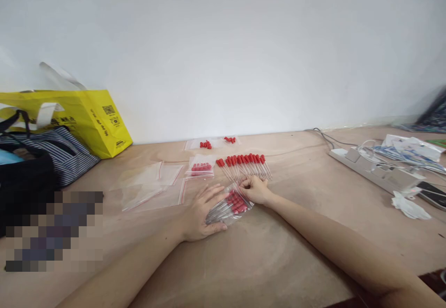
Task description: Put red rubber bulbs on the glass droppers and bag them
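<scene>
A clear plastic bag [232, 205] holding several thin clear droppers with red bulbs lies on the table in front of me. My left hand [205, 210] rests on the bag's left end, its fingers spread. At the bag's upper right corner is my right hand [254, 189], its fingers closed in a pinch on the bag's edge. Just beyond my right hand, loose droppers with red tops [245, 160] lie side by side in a row. A small bag with red bulbs [201, 167] sits to the left of that row.
Flat zip bags [153, 187] lie on the table [223, 271] at the left. Two bags of red pieces [205, 144] are near the wall. A yellow bag [101, 122] and striped bag [66, 150] stand far left; a power strip [369, 171] with cables is right.
</scene>
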The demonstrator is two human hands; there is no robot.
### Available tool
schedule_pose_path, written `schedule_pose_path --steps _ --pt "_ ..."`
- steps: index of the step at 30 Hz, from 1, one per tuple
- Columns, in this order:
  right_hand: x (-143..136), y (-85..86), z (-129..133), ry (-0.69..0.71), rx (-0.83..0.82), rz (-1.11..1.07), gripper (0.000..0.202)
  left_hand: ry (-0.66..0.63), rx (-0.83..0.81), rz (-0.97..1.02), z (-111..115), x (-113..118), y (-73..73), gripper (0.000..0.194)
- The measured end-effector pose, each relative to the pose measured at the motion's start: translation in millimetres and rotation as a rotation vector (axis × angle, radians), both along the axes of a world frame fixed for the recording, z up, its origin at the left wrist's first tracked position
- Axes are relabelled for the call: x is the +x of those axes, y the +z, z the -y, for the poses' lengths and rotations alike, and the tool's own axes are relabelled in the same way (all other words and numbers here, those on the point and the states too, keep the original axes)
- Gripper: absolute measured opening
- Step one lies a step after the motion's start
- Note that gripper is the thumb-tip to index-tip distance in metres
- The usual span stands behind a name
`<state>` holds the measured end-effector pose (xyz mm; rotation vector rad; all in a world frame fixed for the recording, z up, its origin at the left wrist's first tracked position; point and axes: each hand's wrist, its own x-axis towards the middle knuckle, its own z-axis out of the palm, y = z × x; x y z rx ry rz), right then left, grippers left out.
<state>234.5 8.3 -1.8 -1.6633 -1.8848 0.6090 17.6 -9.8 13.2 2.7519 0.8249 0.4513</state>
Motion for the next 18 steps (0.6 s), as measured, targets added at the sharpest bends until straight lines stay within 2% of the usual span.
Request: schedule_pose_path --steps 5,12,18 --pt "3 -1.3 6 -0.045 0.034 0.003 0.032 -0.062 0.097 -0.052 -1 -3 5.5 0.051" --pt "16 0.0 12 0.207 0.075 -0.004 0.025 -0.102 0.024 -0.033 1 -3 3.3 0.045" --pt "31 4.9 19 0.225 0.080 0.005 0.016 -0.126 -0.017 -0.068 -2 -5 3.1 0.044"
